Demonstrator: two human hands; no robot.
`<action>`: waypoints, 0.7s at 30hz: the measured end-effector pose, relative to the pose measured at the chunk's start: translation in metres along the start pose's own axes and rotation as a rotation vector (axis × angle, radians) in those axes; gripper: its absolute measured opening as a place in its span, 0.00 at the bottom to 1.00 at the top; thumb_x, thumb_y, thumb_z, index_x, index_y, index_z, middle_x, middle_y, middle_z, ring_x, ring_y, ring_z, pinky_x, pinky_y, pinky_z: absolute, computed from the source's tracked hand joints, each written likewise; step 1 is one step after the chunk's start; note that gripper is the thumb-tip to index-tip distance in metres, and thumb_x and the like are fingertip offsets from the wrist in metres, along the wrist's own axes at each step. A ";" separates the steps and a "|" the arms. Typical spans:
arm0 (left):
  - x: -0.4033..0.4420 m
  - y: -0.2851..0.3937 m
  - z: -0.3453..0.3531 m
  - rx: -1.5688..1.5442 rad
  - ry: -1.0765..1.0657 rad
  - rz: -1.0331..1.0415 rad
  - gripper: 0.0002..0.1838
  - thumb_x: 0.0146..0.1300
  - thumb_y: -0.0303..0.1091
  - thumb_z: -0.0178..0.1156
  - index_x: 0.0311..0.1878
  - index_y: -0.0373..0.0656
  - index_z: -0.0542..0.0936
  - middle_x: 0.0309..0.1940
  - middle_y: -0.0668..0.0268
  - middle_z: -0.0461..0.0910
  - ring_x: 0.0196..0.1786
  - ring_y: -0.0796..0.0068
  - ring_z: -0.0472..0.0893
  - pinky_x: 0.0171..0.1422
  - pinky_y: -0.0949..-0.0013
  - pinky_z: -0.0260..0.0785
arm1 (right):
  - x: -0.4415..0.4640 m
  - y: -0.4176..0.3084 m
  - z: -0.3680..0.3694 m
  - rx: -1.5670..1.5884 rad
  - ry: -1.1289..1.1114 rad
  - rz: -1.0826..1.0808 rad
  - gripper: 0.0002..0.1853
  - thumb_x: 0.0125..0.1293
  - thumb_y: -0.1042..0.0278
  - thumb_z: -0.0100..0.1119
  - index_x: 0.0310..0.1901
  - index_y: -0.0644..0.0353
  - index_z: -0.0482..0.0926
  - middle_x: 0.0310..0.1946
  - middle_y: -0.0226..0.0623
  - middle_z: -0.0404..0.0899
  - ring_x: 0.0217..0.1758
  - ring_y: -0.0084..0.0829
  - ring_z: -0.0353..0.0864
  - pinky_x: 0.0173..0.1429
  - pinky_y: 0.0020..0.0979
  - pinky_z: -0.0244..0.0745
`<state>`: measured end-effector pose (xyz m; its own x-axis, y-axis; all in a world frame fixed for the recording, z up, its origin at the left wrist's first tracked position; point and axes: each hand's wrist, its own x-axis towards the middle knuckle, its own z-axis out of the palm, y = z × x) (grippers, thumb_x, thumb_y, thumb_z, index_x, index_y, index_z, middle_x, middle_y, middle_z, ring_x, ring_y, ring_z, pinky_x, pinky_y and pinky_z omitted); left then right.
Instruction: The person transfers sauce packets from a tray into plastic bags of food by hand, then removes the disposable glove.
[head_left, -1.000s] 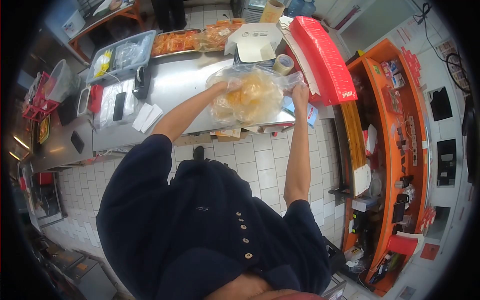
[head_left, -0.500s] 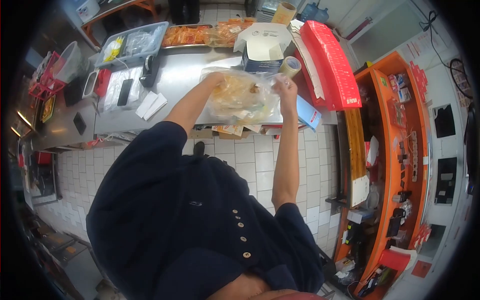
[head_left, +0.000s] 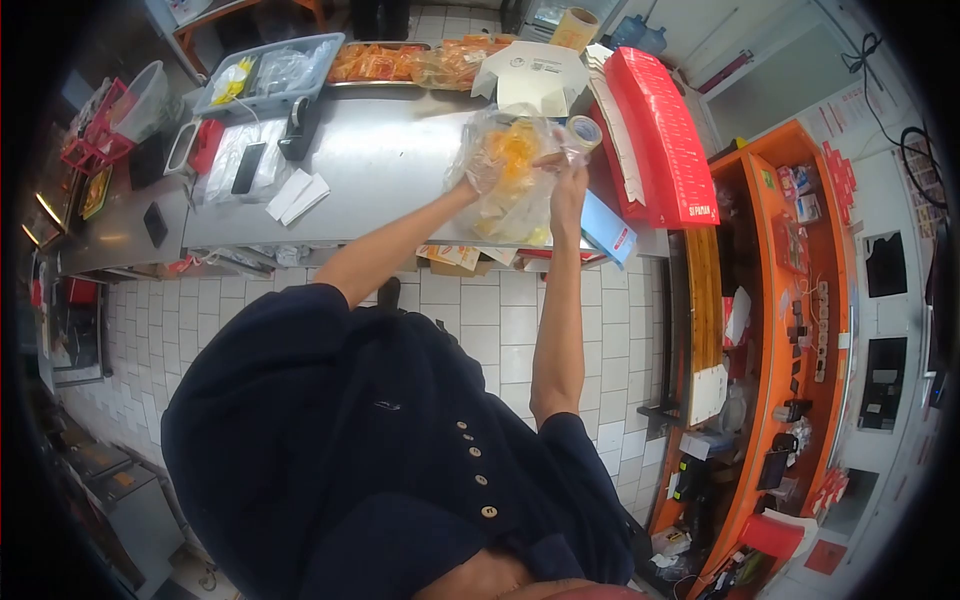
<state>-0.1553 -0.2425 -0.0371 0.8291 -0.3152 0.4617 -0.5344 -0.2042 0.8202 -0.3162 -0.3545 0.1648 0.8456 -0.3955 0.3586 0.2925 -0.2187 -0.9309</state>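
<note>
A clear plastic bag (head_left: 502,212) with yellow-orange contents is held up over the front edge of the steel table. My left hand (head_left: 482,176) is closed on the bag's left side, partly covered by the film. On the other side my right hand (head_left: 569,178) grips the bag's upper right edge. The orange contents (head_left: 514,148) show brightest between the two hands; I cannot make out exactly what they are. A roll of tape (head_left: 584,131) stands just beyond my right hand, and a blue packet (head_left: 607,228) lies beside my right wrist.
Behind the bag stands an open white box (head_left: 530,72). Trays of orange packets (head_left: 375,63) line the table's back. A large red box (head_left: 660,140) is at the right. A tape dispenser (head_left: 298,128), phone (head_left: 249,168) and white papers (head_left: 298,195) lie left.
Both hands have come closer together, the left one moving right and lower. The bag has gone from spread wide to bunched up, with its orange contents showing more brightly.
</note>
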 end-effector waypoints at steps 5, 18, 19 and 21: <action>0.010 0.018 -0.073 0.349 -0.820 0.054 0.39 0.79 0.52 0.50 0.85 0.45 0.53 0.69 0.50 0.78 0.64 0.49 0.82 0.69 0.52 0.74 | 0.021 0.006 -0.047 0.620 0.232 0.094 0.23 0.87 0.63 0.41 0.77 0.59 0.68 0.35 0.29 0.73 0.37 0.25 0.73 0.47 0.32 0.72; -0.004 0.116 -0.021 0.027 -0.879 -0.270 0.38 0.75 0.66 0.55 0.75 0.45 0.72 0.46 0.52 0.88 0.54 0.57 0.86 0.65 0.56 0.76 | 0.023 0.008 -0.004 0.723 -0.041 0.360 0.22 0.86 0.54 0.47 0.72 0.56 0.72 0.30 0.26 0.70 0.30 0.22 0.68 0.37 0.26 0.66; -0.010 0.117 -0.007 -0.006 -0.836 -0.271 0.39 0.74 0.66 0.55 0.75 0.45 0.72 0.46 0.52 0.88 0.54 0.57 0.86 0.65 0.56 0.76 | 0.022 0.014 0.002 0.688 -0.143 0.369 0.23 0.86 0.53 0.47 0.72 0.57 0.71 0.30 0.26 0.69 0.29 0.21 0.67 0.36 0.25 0.64; -0.020 0.120 0.020 -0.055 -0.756 -0.271 0.39 0.74 0.66 0.56 0.75 0.45 0.72 0.46 0.52 0.88 0.54 0.57 0.86 0.65 0.56 0.76 | 0.019 0.007 0.008 0.753 -0.180 0.503 0.23 0.87 0.56 0.46 0.74 0.59 0.69 0.29 0.26 0.70 0.29 0.21 0.67 0.34 0.26 0.62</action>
<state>-0.2388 -0.2788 0.0453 0.5825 -0.8074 -0.0938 -0.3050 -0.3241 0.8955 -0.2949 -0.3568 0.1644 0.9901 -0.1277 -0.0580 0.0313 0.6044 -0.7961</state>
